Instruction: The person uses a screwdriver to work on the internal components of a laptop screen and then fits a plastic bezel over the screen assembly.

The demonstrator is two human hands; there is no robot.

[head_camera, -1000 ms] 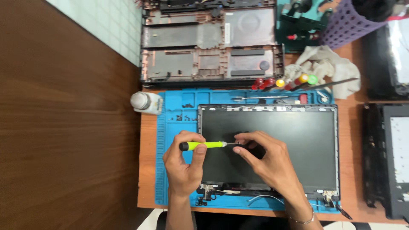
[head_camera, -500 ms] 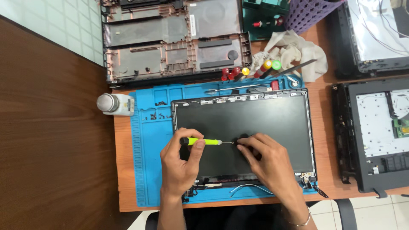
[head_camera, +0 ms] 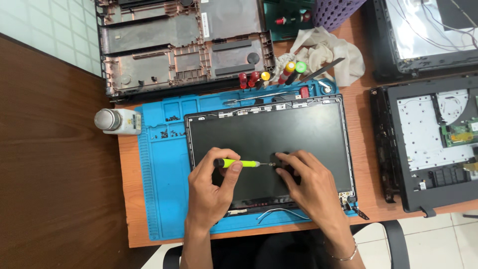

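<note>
Screwdriver [head_camera: 238, 163]: yellow-green plastic handle, smooth, with a black end cap and a thin bright metal shaft. Display panel [head_camera: 269, 144]: dark glass-like face, matt to faintly glossy, in a black plastic frame with small metal brackets along the top edge. Work mat [head_camera: 162, 189]: blue rubbery material, matt, moulded with ribs and shallow trays. Surface [head_camera: 378, 199]: orange-brown wood laminate, smooth, low sheen. Adjoining panel [head_camera: 55, 164]: dark brown wood grain, satin. Laptop base shell [head_camera: 184, 45]: hard plastic, copper-toned inside, dull. Cloth [head_camera: 328, 52]: off-white fabric, crumpled, soft. Bottle [head_camera: 118, 121]: translucent white plastic with a shiny metallic cap.
</note>
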